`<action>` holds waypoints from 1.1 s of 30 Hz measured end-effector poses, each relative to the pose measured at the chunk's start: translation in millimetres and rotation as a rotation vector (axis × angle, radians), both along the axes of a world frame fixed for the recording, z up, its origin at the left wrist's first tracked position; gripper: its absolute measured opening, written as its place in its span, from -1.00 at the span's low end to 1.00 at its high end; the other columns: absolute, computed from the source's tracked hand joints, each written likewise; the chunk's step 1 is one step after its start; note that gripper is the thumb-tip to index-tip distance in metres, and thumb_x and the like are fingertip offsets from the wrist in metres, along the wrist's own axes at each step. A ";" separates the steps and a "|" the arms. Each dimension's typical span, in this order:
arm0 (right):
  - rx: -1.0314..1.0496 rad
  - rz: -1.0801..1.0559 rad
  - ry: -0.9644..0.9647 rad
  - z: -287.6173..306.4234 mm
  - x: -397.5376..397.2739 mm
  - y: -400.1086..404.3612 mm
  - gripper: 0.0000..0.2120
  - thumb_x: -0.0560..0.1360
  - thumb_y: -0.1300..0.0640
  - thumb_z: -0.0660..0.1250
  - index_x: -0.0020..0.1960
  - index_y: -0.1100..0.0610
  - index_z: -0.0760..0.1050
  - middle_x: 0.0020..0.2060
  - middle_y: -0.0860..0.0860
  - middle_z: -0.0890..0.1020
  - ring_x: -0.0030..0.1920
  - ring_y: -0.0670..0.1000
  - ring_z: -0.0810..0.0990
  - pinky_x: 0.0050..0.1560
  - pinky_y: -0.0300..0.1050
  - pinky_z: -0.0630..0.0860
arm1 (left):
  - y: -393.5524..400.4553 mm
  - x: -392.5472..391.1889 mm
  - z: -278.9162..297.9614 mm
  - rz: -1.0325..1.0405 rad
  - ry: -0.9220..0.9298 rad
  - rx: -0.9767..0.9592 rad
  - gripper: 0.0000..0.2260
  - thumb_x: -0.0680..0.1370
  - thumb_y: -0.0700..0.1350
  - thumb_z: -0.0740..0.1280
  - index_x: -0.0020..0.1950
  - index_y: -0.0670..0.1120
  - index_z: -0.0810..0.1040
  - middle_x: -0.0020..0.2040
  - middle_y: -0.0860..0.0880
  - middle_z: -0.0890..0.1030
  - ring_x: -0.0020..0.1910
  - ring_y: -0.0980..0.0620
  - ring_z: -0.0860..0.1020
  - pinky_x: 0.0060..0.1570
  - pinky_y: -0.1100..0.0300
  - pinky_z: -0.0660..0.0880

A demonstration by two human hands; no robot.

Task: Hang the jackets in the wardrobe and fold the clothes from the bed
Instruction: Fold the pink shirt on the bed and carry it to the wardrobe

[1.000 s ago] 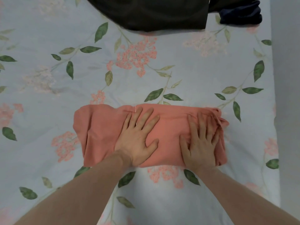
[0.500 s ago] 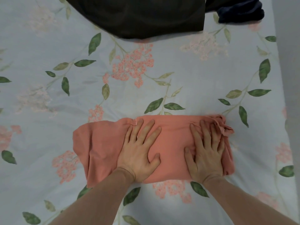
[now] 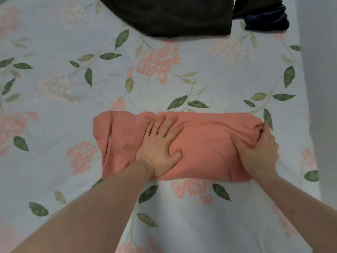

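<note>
The bed sheet (image 3: 54, 110), pale blue with green leaves and pink flower clusters, fills the view, and a salmon-pink garment (image 3: 206, 143) lies folded into a long band across it. The band's left end sticks out loose and creased beyond the left hand's little finger. The left hand (image 3: 160, 148) rests flat on the garment's left-middle part, fingers straight and spread apart, tips reaching up to the far edge of the fold, thumb splayed to the right and denting the cloth. Between that thumb and the right hand a smooth stretch of pink cloth lies bare. The right hand (image 3: 259, 152) sits at the garment's right end, its thumb pressed on top of the cloth and its fingers curled over the bunched edge, gripping that end; the fingertips themselves are tucked out of sight. Well beyond the fingertips of both hands, at the top of the sheet, lies a black garment (image 3: 173, 15), and just to its right a dark navy bundle (image 3: 266, 21), well apart from the pink one
</note>
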State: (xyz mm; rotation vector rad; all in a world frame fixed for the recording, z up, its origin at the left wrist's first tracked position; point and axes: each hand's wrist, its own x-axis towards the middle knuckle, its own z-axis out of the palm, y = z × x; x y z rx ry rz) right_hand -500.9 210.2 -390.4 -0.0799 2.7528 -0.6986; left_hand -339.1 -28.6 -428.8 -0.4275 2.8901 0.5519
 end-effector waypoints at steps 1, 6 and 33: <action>0.009 -0.033 -0.060 3.7 -4.0 -1.7 0.02 0.41 -0.41 0.41 0.65 0.03 0.07 0.56 0.13 0.29 0.55 0.22 0.24 0.54 0.28 0.20 | 0.3 -0.3 1.4 0.003 -0.009 0.004 -0.27 0.49 0.31 0.06 0.66 0.18 0.08 0.68 0.11 0.00 0.66 -0.04 -0.14 0.60 -0.11 -0.20; -0.192 -0.203 -0.415 28.5 -26.9 -11.7 -0.10 0.38 -0.17 0.59 0.56 0.12 0.27 0.43 0.08 0.49 0.34 0.16 0.54 0.38 0.13 0.47 | 1.2 -4.7 14.4 -0.007 -0.117 0.019 -0.28 0.54 0.30 0.10 0.67 0.20 -0.03 0.68 0.11 -0.14 0.65 -0.02 -0.25 0.59 -0.12 -0.29; -0.215 0.311 -0.439 197.5 74.1 -146.6 -0.77 0.64 0.00 0.27 0.28 -0.04 0.42 0.16 -0.05 0.58 0.10 0.02 0.56 0.18 -0.02 0.47 | -27.7 94.3 154.4 0.859 0.238 0.894 -0.80 0.58 -0.06 0.36 0.18 0.12 0.64 0.07 0.17 0.68 0.05 0.17 0.66 0.13 0.17 0.60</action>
